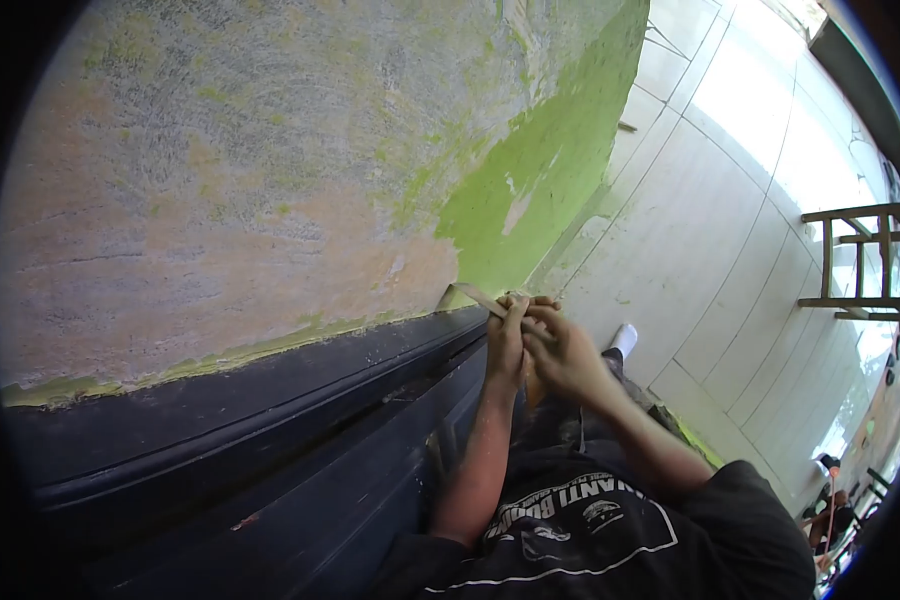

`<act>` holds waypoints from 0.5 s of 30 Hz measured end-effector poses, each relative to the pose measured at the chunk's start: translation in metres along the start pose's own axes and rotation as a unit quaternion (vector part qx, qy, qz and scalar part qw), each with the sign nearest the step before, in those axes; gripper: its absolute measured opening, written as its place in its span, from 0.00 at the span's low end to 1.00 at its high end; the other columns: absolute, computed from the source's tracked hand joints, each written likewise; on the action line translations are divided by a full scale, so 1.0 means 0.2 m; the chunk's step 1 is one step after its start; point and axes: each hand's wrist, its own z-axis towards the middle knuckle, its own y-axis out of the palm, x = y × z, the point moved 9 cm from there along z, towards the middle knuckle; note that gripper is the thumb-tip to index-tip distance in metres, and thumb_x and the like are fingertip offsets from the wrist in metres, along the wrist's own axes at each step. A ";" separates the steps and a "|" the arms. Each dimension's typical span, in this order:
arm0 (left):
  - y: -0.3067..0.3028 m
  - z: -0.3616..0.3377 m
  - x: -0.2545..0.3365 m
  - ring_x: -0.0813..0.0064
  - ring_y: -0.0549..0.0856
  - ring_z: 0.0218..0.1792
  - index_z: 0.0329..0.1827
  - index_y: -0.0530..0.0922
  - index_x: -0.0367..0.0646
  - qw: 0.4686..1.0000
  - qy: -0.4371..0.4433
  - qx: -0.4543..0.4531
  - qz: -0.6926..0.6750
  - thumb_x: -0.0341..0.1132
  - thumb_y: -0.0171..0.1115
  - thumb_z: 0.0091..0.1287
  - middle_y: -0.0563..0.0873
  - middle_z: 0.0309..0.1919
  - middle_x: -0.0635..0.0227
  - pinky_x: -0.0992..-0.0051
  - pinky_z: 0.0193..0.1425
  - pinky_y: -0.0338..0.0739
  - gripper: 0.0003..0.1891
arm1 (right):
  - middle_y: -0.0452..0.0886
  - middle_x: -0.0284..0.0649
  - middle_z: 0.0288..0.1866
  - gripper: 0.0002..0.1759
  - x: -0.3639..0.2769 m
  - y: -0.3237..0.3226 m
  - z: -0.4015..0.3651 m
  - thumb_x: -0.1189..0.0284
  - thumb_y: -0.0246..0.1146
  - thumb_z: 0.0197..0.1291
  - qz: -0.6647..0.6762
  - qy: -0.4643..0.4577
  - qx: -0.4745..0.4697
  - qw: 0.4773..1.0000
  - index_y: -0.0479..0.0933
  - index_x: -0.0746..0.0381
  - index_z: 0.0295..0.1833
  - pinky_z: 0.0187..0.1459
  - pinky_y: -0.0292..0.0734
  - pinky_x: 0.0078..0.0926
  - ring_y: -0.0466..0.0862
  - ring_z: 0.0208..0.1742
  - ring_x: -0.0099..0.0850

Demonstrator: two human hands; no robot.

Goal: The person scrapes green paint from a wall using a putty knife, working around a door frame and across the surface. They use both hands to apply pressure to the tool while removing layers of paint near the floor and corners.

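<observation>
In front of my body, my left hand (505,345) and my right hand (558,350) are close together, both with fingers closed. Between them they grip a narrow, flat, light-coloured strip (478,297) that looks like a scraper blade. Its far end reaches the lower edge of the wall (320,240), just above the dark ledge (270,365). My fingers hide the near end. Bare pinkish and grey patches cover much of the wall, with bright green paint (515,195) left toward the corner. Below my hands is an orange-brown shape (534,385) I cannot identify.
Dark panelling (340,480) runs under the ledge on my left. To the right lies a pale tiled floor (710,230) with small debris near the wall. A wooden stool or ladder-like frame (860,260) stands at the far right. Another person (835,515) is at the lower right.
</observation>
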 end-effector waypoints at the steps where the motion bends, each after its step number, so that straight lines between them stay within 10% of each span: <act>1: 0.07 -0.08 0.07 0.66 0.83 0.47 0.45 0.68 0.43 0.998 0.014 -0.026 -0.056 0.33 0.51 0.69 0.80 0.46 0.54 0.72 0.49 0.79 0.06 | 0.79 0.57 0.49 0.20 0.01 0.06 -0.07 0.71 0.56 0.62 0.033 0.026 0.019 0.999 0.71 0.65 0.59 0.52 0.74 0.39 0.79 0.53 0.52; 7: -0.11 -0.13 0.05 0.67 0.81 0.22 0.42 0.63 0.45 0.995 0.003 -0.088 -0.039 0.31 0.53 0.63 0.78 0.20 0.61 0.67 0.36 0.82 0.09 | 0.72 0.64 0.56 0.25 0.19 0.39 -0.20 0.72 0.52 0.66 0.020 0.005 0.063 0.998 0.63 0.64 0.68 0.54 0.73 0.44 0.75 0.56 0.59; 15: -0.25 -0.13 0.12 0.74 0.76 0.16 0.36 0.67 0.43 0.990 0.090 -0.003 0.112 0.37 0.46 0.71 0.72 0.20 0.68 0.64 0.33 0.83 0.08 | 0.74 0.58 0.59 0.22 0.18 0.44 -0.19 0.74 0.47 0.66 0.069 -0.062 0.131 0.987 0.67 0.66 0.65 0.57 0.72 0.40 0.76 0.58 0.55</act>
